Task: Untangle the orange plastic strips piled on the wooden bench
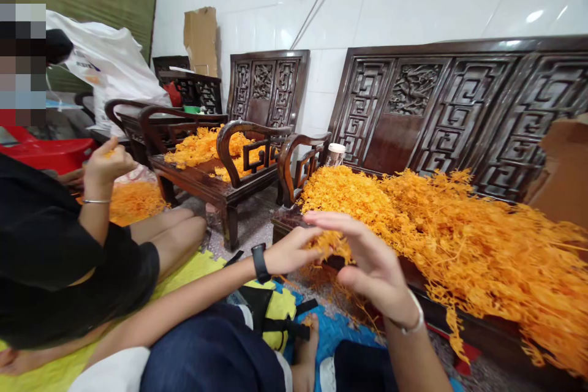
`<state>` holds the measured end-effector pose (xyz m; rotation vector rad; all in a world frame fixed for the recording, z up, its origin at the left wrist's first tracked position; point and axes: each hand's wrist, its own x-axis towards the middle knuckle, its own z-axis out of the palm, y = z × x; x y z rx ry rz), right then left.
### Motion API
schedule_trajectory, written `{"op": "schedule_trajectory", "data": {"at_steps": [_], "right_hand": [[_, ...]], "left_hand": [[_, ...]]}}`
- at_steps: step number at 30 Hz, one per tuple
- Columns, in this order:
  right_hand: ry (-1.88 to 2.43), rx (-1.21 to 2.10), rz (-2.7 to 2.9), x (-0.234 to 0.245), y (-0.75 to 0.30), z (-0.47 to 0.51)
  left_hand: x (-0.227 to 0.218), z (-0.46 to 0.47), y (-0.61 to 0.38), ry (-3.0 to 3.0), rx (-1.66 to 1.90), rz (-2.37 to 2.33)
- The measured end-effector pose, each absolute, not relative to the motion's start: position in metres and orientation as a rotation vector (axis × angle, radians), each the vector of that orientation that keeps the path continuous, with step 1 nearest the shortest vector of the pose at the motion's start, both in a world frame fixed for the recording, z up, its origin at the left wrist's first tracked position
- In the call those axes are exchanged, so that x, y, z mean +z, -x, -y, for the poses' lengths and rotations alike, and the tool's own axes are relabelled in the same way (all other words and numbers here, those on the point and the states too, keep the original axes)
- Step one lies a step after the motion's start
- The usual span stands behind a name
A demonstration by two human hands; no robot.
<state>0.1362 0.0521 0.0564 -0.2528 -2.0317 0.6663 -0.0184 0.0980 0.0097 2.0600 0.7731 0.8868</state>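
Observation:
My left hand (294,251), with a black watch on its wrist, reaches toward the front edge of a dark wooden bench. Its thumb and fingers close around a small orange frilly sprig (331,244), partly hidden behind my right hand. My right hand (374,263), wearing a pale bracelet, is raised close by with fingers stretched out and the thumb apart; nothing shows in it. Just beyond both hands, a heap of small orange pieces (344,193) lies on the bench seat. Longer tangled orange strands (496,257) spread to the right and hang over the edge.
A carved wooden armchair (197,177) carries more orange pieces (202,146). On the left, a co-worker in black (50,239) sits on the yellow foam mat (184,285), one hand raised. A lidded jar (335,154) stands behind the heap. Cardboard (563,171) leans at right.

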Motion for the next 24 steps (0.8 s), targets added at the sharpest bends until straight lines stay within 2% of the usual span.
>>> {"op": "schedule_trajectory", "data": {"at_steps": [5,8,13,24], "right_hand": [[0.629,0.424,1.616,0.048,-0.168,-0.067],[0.774,0.481,1.581,0.037,-0.172,-0.081],[0.786,0.579,1.707,0.029,-0.169,-0.091],[0.747,0.325,1.484,0.02,-0.178,-0.1]], "left_hand": [[0.025,-0.095,0.019,-1.537,1.021,-0.652],[0.023,-0.095,0.016,-1.469,1.09,-0.629],[0.018,-0.096,0.016,-1.569,1.027,-0.755],[0.018,-0.094,0.01,-1.535,0.952,-0.846]]}}
